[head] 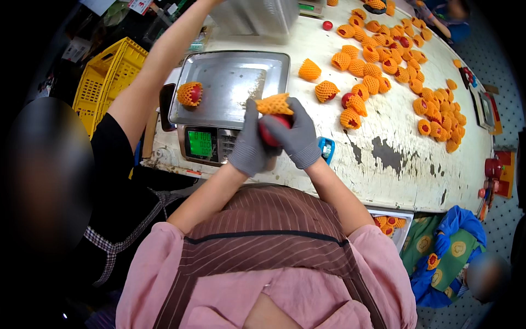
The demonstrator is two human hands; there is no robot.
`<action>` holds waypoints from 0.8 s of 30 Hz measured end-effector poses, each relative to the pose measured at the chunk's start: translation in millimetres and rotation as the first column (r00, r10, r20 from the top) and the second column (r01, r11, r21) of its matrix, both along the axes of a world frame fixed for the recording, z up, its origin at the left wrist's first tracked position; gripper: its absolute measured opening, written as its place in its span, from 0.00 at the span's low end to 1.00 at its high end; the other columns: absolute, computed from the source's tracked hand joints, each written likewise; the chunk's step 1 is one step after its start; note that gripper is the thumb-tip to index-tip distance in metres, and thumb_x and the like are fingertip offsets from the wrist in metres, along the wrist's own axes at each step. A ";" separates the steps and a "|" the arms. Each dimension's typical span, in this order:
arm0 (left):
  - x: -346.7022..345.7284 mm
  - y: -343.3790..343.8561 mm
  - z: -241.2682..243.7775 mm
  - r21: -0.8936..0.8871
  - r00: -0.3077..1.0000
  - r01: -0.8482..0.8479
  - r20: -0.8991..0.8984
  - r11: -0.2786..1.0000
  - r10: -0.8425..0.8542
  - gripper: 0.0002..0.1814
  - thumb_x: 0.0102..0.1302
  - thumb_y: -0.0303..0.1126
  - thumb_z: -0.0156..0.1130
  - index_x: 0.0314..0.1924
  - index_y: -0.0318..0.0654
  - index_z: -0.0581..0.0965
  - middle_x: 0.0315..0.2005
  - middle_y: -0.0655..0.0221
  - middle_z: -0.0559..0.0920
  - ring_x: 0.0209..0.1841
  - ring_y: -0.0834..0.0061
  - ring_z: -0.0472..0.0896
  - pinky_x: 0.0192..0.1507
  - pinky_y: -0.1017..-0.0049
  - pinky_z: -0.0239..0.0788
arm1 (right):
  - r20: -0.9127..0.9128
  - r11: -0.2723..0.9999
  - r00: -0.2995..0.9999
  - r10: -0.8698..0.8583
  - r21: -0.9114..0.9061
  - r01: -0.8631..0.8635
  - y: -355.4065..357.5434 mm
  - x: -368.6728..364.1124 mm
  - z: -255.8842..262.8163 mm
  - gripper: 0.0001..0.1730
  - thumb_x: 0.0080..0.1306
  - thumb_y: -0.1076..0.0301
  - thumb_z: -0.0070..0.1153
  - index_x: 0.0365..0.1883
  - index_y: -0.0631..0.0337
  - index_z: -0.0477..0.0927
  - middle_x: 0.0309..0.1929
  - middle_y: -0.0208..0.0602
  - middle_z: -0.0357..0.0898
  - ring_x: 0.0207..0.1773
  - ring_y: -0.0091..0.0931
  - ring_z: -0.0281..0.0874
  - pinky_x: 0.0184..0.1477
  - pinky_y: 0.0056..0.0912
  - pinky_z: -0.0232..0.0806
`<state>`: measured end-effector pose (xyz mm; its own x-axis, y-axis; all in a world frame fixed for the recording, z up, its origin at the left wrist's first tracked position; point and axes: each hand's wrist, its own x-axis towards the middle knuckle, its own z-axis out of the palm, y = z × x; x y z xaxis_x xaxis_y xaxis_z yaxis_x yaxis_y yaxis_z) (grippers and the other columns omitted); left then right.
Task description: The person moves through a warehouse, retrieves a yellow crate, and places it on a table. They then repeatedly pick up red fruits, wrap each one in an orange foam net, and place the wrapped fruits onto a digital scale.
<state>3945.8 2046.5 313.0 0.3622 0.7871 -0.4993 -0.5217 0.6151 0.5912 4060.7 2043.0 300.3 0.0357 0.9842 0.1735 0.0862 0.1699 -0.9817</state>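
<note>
Both of my hands wear grey knit gloves and meet in front of the scale. Between them is a round red fruit (271, 130), partly hidden by the fingers. An orange foam net sleeve (274, 104) sits at its upper end. My left hand (248, 150) grips the fruit from the left, and my right hand (299, 133) wraps it from the right with the thumb across it. Just beyond lies the metal pan (230, 82) of a digital scale with a lit green display (200, 142). On the pan's left side rests a netted red fruit (190, 93).
Many netted fruits (372, 68) spread over the worn white table (435, 177), with another cluster (441, 115) at right. A co-worker's arm (152, 70) reaches across on my left, near a yellow crate (102, 82). A blue object (327, 149) lies beside my right wrist. Another person (446, 246) is low at right.
</note>
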 end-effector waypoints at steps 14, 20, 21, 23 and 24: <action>-49.1 1.5 -11.7 0.128 0.955 0.157 0.233 0.979 -0.184 0.23 0.55 0.35 0.63 0.50 0.36 0.70 0.45 0.57 0.75 0.42 0.62 0.78 0.38 0.64 0.76 | -0.750 0.985 0.657 -0.076 -0.158 -0.067 40.6 23.0 -20.9 0.17 0.67 0.68 0.51 0.51 0.68 0.70 0.45 0.38 0.75 0.46 0.25 0.75 0.48 0.28 0.72; -52.2 14.1 -24.2 -0.149 0.871 0.052 0.491 0.987 0.028 0.12 0.67 0.40 0.51 0.40 0.40 0.74 0.42 0.60 0.76 0.41 0.60 0.78 0.35 0.65 0.76 | -0.680 0.988 0.722 -0.129 -0.150 0.035 21.7 23.2 -16.6 0.16 0.67 0.69 0.48 0.51 0.66 0.70 0.46 0.35 0.74 0.47 0.23 0.74 0.49 0.26 0.69; -48.9 15.0 -21.4 -0.196 0.842 0.015 0.531 0.980 0.094 0.13 0.68 0.42 0.50 0.41 0.40 0.73 0.41 0.60 0.76 0.40 0.60 0.78 0.35 0.65 0.76 | -0.604 0.989 0.785 -0.136 -0.125 0.075 17.9 22.5 -17.0 0.16 0.67 0.70 0.49 0.52 0.67 0.70 0.47 0.35 0.74 0.48 0.23 0.73 0.51 0.25 0.68; -41.6 13.2 -11.3 -0.302 0.817 -0.086 0.524 0.949 0.241 0.16 0.68 0.45 0.50 0.43 0.40 0.73 0.41 0.60 0.76 0.41 0.59 0.78 0.36 0.63 0.77 | -0.437 0.987 0.886 -0.159 -0.062 0.147 9.9 21.5 -18.5 0.18 0.66 0.71 0.50 0.53 0.67 0.69 0.48 0.35 0.74 0.49 0.23 0.73 0.53 0.25 0.66; -37.0 12.0 -3.5 -0.353 0.822 -0.148 0.475 0.924 0.314 0.17 0.68 0.46 0.49 0.45 0.40 0.72 0.41 0.60 0.77 0.41 0.58 0.78 0.37 0.62 0.77 | -0.396 0.991 0.909 -0.130 -0.030 0.129 4.5 18.1 -14.0 0.21 0.64 0.73 0.52 0.55 0.67 0.68 0.49 0.36 0.74 0.51 0.24 0.72 0.55 0.25 0.64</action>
<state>3908.8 2058.5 309.5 0.4556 0.7311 -0.5079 -0.8451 0.5344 0.0112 4078.8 2047.5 286.3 0.2278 0.9668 0.1160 -0.2886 0.1808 -0.9402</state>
